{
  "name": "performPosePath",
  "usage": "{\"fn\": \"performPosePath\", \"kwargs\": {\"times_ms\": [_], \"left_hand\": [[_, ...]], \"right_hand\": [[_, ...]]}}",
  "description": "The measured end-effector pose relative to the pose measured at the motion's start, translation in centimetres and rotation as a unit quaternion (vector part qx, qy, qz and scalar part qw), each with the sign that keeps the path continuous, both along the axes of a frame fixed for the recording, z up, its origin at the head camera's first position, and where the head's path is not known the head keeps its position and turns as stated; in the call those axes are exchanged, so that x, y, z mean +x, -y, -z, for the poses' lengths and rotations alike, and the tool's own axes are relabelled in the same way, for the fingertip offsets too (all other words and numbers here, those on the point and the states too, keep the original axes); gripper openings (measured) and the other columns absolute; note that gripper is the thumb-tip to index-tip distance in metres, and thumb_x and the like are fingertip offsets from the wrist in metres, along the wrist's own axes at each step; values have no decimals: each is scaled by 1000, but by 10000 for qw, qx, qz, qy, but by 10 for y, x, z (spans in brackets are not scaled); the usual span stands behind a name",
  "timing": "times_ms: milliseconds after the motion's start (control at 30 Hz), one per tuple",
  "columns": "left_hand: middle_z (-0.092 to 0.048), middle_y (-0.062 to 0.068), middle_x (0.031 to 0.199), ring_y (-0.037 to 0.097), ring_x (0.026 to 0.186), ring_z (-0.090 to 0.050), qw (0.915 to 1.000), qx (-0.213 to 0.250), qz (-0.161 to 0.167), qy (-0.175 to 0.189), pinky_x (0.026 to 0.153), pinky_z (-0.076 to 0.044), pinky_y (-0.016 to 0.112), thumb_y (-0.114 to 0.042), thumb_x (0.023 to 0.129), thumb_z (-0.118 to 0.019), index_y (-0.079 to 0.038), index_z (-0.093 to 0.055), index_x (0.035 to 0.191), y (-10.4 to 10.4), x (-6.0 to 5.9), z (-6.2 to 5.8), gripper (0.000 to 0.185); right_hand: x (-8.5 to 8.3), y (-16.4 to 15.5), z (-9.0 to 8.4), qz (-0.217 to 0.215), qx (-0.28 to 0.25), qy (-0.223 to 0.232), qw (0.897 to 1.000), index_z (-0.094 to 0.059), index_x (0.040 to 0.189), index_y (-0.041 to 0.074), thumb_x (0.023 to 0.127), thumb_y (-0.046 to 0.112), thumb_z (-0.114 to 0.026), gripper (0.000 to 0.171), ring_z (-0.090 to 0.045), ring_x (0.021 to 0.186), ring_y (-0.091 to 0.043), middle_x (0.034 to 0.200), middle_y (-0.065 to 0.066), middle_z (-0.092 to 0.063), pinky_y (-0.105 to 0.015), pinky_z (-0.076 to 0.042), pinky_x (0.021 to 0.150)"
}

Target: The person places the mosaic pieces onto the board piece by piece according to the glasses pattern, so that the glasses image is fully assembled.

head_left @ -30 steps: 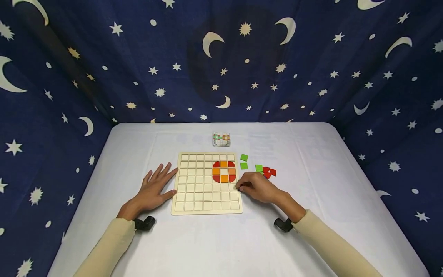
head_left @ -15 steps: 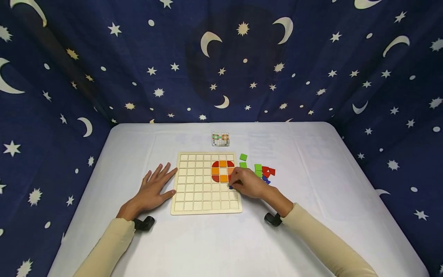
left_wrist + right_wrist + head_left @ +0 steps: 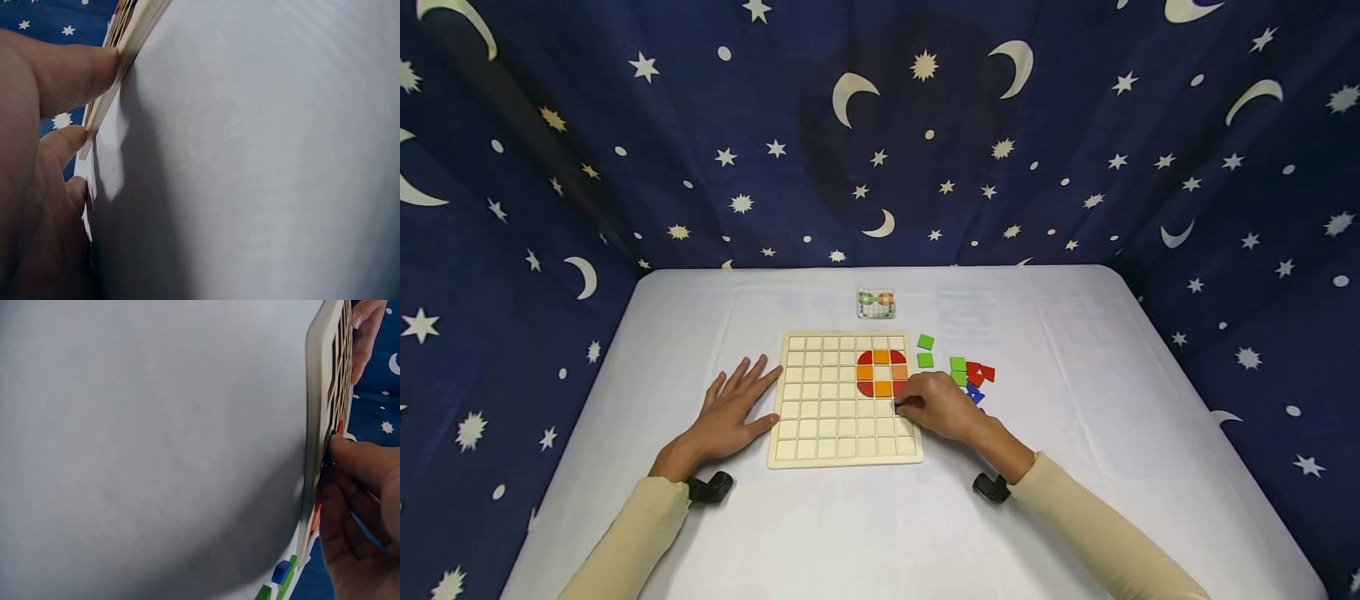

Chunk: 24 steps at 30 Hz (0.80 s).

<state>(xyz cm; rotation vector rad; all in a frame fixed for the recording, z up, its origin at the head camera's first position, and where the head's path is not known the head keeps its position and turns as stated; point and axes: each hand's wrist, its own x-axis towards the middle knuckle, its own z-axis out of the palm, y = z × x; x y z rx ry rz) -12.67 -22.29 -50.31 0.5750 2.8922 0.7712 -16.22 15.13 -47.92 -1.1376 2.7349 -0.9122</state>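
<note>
A pale wooden grid board (image 3: 820, 417) lies on the white table (image 3: 880, 525). A ring of red and orange tiles (image 3: 880, 372) fills its upper right cells. My right hand (image 3: 901, 406) rests on the board just below that ring and pinches a small dark blue tile (image 3: 898, 406) at a cell. In the right wrist view its fingertips (image 3: 359, 462) press at the board's edge (image 3: 319, 406). My left hand (image 3: 745, 396) lies flat on the table, fingers spread, with fingertips (image 3: 69, 75) touching the board's left edge (image 3: 134, 31).
Loose tiles lie right of the board: green tiles (image 3: 926, 342), red tiles (image 3: 981, 372) and blue tiles (image 3: 973, 392). A small pattern card (image 3: 876, 303) sits behind the board. Dark star-and-moon cloth (image 3: 880, 125) closes in the table on three sides.
My right hand has moved left from the board's right edge onto the board with the blue tile. The loose blue tiles behind it now show. The left hand has stayed still.
</note>
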Motion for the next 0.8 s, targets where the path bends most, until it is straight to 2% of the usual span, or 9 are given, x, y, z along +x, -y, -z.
{"fn": "performPosePath", "kwargs": {"times_ms": [400, 533, 633, 800], "left_hand": [[-12, 13, 163, 36, 148, -2, 10000, 8, -10, 4, 111, 3, 61, -39, 95, -63, -17, -29, 156, 1, 1, 2, 73], [-13, 14, 163, 37, 148, -3, 10000, 21, 16, -9, 111, 3, 61, -39, 95, -63, -16, -29, 156, 0, 1, 1, 73], [-13, 14, 163, 37, 148, -3, 10000, 27, 26, 0, 111, 3, 61, -39, 95, -62, -16, -30, 156, 0, 1, -1, 73], [-13, 14, 163, 36, 148, -3, 10000, -13, 11, 35, 112, 3, 61, -39, 95, -62, -16, -30, 156, 0, 0, -2, 73]], "right_hand": [[7, -8, -1, 85, 137, -240, 9996, -78, 92, 10, 83, 6, -77, 10, -62, 84, -8, 88, 6, -68, -25, -53, 76], [13, -23, -2, 653, 380, -607, 9953, -78, 90, 14, 81, 10, -80, 10, -61, 80, -6, 87, 9, -68, -25, -52, 71], [18, -37, -3, 1307, 540, -887, 9860, -77, 89, 14, 79, 13, -82, 11, -60, 76, -8, 86, 7, -67, -28, -51, 65], [21, -59, -2, 2051, 719, -1098, 9699, -76, 96, 10, 80, 18, -82, 19, -60, 87, -22, 96, -3, -64, -40, -54, 64]]}}
